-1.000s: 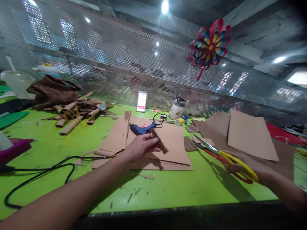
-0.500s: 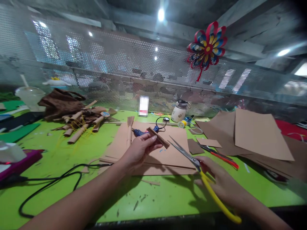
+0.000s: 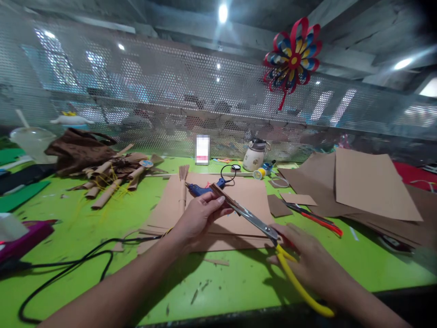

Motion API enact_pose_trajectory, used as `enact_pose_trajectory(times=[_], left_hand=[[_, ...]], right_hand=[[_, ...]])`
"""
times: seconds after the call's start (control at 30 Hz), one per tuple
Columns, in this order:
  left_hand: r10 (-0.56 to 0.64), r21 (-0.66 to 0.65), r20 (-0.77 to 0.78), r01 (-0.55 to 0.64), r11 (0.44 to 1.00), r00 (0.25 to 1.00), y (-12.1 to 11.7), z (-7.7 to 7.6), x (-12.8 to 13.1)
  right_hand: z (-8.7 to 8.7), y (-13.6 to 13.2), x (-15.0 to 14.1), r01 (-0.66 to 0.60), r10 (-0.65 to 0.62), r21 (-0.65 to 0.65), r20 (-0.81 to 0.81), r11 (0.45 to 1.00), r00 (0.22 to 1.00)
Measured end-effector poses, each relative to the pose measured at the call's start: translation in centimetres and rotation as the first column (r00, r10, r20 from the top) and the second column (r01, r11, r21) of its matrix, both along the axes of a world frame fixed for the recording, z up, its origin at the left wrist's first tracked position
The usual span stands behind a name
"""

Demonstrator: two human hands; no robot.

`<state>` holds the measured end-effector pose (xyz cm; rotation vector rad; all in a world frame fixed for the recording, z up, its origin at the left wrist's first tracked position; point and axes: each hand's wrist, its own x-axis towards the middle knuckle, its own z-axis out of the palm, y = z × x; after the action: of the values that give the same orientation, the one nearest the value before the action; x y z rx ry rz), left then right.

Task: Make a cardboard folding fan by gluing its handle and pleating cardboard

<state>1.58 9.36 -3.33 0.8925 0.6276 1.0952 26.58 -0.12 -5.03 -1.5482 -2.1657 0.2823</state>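
My left hand (image 3: 201, 216) pinches a bundle of thin brown paper strips (image 3: 218, 190) above the sheets of brown cardboard (image 3: 246, 184). My right hand (image 3: 303, 250) is wrapped round yellow-handled scissors (image 3: 259, 223). Their blades point up and left, lying along the strips by my left fingertips; whether they cut into the paper I cannot tell. Just behind my left hand rests a blue glue gun (image 3: 200, 189). A rolled paper tube with a frayed, brush-like top (image 3: 183, 187) lies to its left.
Paper rolls with yellow thread (image 3: 109, 193) and a brown bag (image 3: 77, 150) lie at left. A black cable (image 3: 88, 250) crosses the left front. Red-handled scissors (image 3: 321, 221) and stacked cardboard (image 3: 375, 182) are at right. A bottle (image 3: 254, 155) stands at the back.
The scissors have moved left and up, from apart from the strips to against them, and their blades have closed together. My left hand stays nearly in place. The view has shifted slightly.
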Motion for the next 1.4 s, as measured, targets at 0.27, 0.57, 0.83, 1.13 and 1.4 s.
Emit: enact_pose_trajectory(times=[0.27, 0.57, 0.83, 1.13, 1.4], left_hand=[[-0.007, -0.001, 0.0, 0.007, 1.0, 1.0, -0.14, -0.09, 0.16], [-0.009, -0.027, 0.001, 0.009, 1.0, 1.0, -0.25, 0.14, 0.19], [0.009, -0.057, -0.008, -0.01, 0.998, 1.0, -0.54, 0.62, 0.26], [0.02, -0.065, -0.017, -0.021, 0.998, 1.0, -0.8, 0.78, 0.31], [0.018, -0.05, -0.014, -0.019, 0.999, 1.0, -0.68, 0.55, 0.37]], right_hand=[[0.24, -0.43, -0.06, 0.032, -0.035, 0.04, 0.084, 0.999, 0.996], [-0.19, -0.44, 0.15, 0.023, -0.035, 0.114, 0.107, 0.993, 0.994], [-0.05, -0.78, -0.08, 0.0, -0.015, 0.129, 0.113, 0.992, 0.993], [-0.46, -0.72, 0.1, -0.012, -0.014, 0.168, 0.154, 0.986, 0.988], [-0.6, -0.83, 0.13, -0.02, -0.016, 0.195, 0.182, 0.981, 0.983]])
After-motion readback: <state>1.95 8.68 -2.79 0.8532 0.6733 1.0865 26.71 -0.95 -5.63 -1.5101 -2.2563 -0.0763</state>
